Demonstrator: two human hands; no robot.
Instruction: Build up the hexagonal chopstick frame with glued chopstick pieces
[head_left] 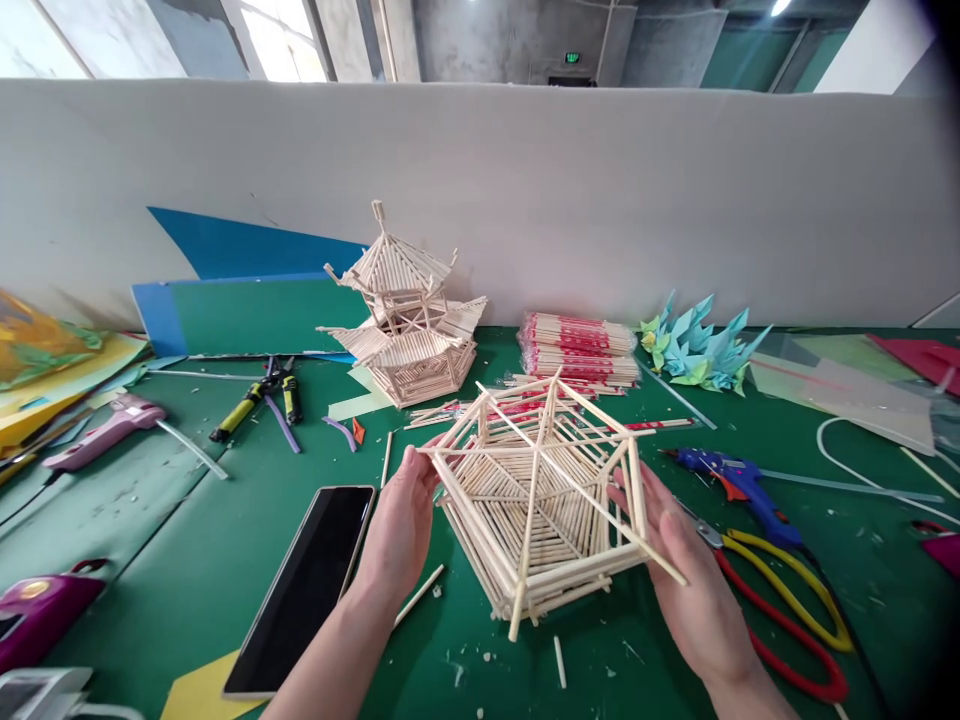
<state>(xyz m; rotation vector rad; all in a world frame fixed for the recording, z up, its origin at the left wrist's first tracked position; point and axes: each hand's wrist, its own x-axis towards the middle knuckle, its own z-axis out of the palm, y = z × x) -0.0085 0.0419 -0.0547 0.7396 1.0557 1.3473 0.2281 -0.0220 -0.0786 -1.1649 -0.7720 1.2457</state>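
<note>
We've got a hexagonal stick frame [540, 450] btwn both hands, above the middle of the green tabletop [225, 540], tilted a bit toward us; can't tell if its underside touches the top. Our L hand [397, 535] pinches its L corner, thumb on the near side, other fingers mostly hidden behind, so can't tell if they're spread. Our R hand [694, 575] holds the R side, fingers reaching behind the sticks there; spacing partly hidden too. Sticks cross over the frame's open top; slatted panels line its base.

Just behind: a stick pagoda [405, 310] w/ two roof tiers, & wrapped stick bundles [577, 345] to its R. Next to those, a teal folded-paper piece [697, 345]. By our R hand: a blue glue gun [739, 485] & red-and-yellow-handled cutters [787, 600]. By our L forearm: a phone [304, 590], screen dark. Farther L: yellow-and-black pliers [241, 412] & a pink glue gun [112, 432].
</note>
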